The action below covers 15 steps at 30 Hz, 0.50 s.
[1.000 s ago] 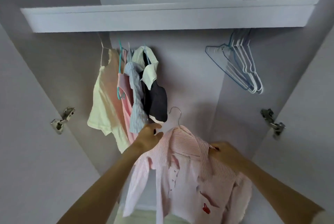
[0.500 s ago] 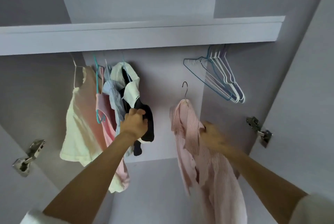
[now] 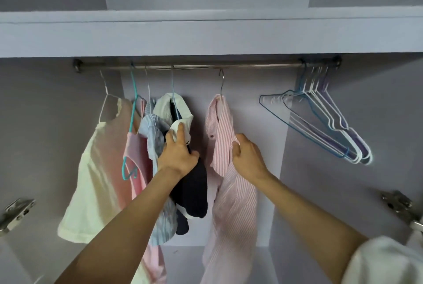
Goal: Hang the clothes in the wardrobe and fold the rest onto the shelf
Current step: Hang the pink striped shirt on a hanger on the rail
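- One view only, from a camera worn on the person's head.
- It faces forward and tilts upward into the open wardrobe, seeing the rail from slightly below, under the shelf.
- It sits close: both forearms reach in from the bottom edge.
- Wide-angle lens bends the side walls.

Open stretch of rail between pink striped shirt and empty hangers. Left end crowded with hung clothes.

I see a rail under the shelf. Four garments hang at its left, the shirt just right of them. Bare hangers crowd the far right.
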Each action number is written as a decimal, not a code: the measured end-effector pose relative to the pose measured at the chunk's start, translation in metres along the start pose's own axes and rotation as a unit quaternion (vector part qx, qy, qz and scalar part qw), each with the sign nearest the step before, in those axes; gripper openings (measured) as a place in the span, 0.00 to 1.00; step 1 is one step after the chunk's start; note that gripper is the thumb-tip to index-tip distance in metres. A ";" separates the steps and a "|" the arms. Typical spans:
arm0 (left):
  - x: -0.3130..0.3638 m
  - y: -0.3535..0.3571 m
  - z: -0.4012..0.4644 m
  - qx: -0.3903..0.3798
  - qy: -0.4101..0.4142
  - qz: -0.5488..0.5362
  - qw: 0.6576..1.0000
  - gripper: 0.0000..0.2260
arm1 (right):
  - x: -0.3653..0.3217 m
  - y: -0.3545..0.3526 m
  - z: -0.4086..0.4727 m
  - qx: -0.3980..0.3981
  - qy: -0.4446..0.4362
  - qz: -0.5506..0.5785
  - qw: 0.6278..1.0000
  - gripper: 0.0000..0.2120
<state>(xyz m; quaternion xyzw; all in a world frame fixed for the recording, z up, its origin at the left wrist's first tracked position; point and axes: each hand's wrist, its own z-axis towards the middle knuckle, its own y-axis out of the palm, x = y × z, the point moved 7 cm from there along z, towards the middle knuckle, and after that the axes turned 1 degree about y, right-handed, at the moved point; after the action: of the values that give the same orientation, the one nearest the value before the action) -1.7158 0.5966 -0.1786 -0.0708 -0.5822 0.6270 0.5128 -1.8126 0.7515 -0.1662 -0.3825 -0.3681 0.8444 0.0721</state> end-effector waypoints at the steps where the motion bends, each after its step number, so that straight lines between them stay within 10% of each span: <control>1: -0.002 0.002 0.001 0.005 0.003 -0.012 1.000 0.37 | -0.006 0.004 0.005 0.010 -0.022 0.003 1.000 0.13; 15: -0.017 -0.004 -0.007 -0.002 0.001 -0.088 0.996 0.31 | -0.043 0.051 0.062 -0.022 0.020 -0.024 0.999 0.13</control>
<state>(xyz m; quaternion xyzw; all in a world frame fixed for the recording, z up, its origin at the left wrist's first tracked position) -1.7006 0.5882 -0.1860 -0.0205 -0.5868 0.5782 0.5665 -1.8177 0.6623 -0.1478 -0.3920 -0.3942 0.8262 0.0912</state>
